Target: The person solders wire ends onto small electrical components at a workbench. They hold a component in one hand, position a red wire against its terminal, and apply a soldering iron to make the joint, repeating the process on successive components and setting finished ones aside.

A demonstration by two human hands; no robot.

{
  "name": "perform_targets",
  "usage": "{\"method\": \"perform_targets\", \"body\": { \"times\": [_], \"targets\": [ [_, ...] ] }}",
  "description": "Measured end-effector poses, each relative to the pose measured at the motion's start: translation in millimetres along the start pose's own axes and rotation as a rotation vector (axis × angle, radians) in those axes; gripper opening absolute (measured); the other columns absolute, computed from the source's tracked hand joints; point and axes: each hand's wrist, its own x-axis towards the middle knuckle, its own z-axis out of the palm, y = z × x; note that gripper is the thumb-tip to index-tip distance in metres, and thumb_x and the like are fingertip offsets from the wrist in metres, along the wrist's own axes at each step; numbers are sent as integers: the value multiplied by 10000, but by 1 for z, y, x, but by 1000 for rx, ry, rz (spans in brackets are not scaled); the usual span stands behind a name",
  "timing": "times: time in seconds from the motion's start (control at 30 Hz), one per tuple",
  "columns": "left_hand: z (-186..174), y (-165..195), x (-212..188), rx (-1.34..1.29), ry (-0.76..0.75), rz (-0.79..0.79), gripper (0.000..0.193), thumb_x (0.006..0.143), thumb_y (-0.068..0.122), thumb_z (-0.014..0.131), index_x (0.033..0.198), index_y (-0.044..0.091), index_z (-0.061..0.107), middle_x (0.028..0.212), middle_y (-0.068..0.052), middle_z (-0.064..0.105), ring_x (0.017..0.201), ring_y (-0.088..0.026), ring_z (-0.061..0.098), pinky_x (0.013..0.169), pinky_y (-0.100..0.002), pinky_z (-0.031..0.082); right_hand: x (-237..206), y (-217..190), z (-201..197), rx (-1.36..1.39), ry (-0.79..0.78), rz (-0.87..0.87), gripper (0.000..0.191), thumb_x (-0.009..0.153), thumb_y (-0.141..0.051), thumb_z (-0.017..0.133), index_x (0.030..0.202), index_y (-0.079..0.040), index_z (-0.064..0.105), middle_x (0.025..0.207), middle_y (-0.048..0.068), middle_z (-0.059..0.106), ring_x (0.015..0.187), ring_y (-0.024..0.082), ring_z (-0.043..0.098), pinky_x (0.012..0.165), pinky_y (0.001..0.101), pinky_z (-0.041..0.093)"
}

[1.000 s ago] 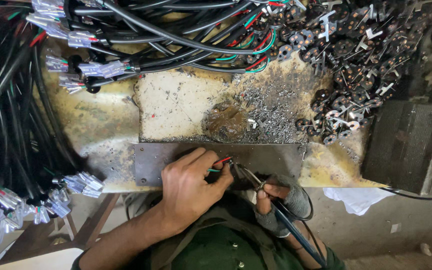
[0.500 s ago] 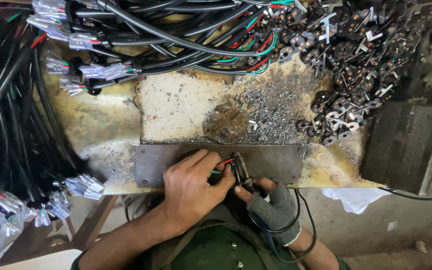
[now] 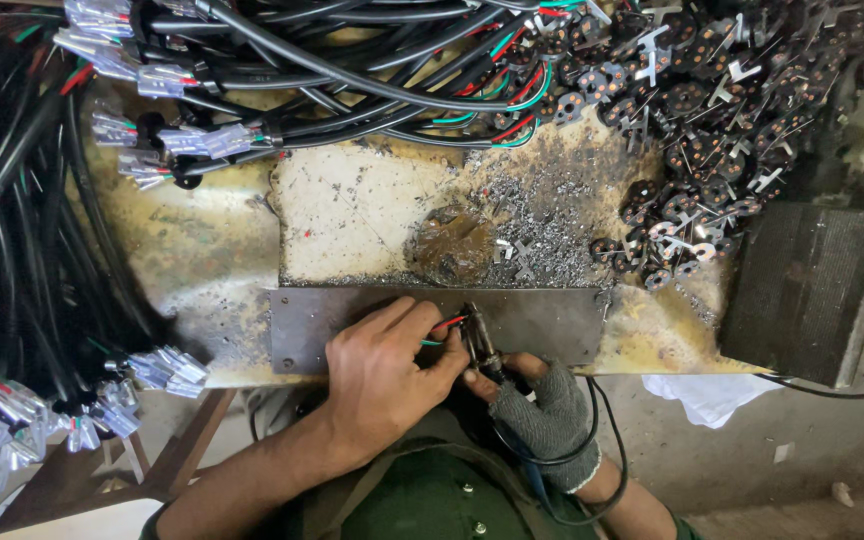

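Single head-worn view: looks steeply down, close over the workbench [image 3: 352, 215]; near edge at the bottom, cable bundles [image 3: 22, 250] to the left, metal block [image 3: 822, 290] to the right. No second view.

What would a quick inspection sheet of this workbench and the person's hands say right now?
Surface: stained yellowish bench with a grey metal plate along its near edge.
Job's things: left hand pinches red and green wires; gloved right hand holds a corded tool against them.
Clutter: metal filings, heap of small black parts.
Hands: both closed on their things.
Cables: black cable bundles at left and top.
Surroundings: dark block, white rag.
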Motion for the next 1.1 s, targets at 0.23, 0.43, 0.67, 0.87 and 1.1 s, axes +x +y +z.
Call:
{"method": "perform_targets", "body": {
  "times": [0.23,0.43,0.67,0.87,1.1],
  "targets": [
    [1,-1,0,7,-5,-5,193,782,164,789,762,68,622,738,-97,645,647,-326,651,560,-431,516,-4,4,3,-97,94,-187,194,858,-282,803,990,-148,753,876,90,657,744,263,613,609,375,453],
    [1,0,0,20,-8,-4,191,775,165,790,757,69,625,737,-97,646,642,-326,650,557,-432,516,-10,9,8,79,8,123,252,829,-299,858,976,-147,721,807,39,650,696,223,634,612,355,476],
    [-1,0,0,3,-20,-14,171,785,155,781,771,68,635,740,-75,655,629,-292,660,548,-400,525,-1,-2,-6,-132,27,-199,238,827,-233,819,1061,-227,777,873,60,637,713,252,607,578,370,443],
    [-1,0,0,16,-18,7,182,794,161,785,773,75,626,739,-74,643,644,-306,653,550,-412,517,18,-19,-29,-227,-125,-308,373,711,-124,811,1063,-223,737,995,85,694,806,305,652,619,413,490],
    [-2,-6,-2,-12,-75,38,192,764,173,782,854,74,644,788,-86,635,695,-328,659,579,-432,515,50,-15,-3,674,102,-162,347,835,32,762,1044,-120,530,1178,136,651,1083,226,674,863,304,564]
  ]
}}
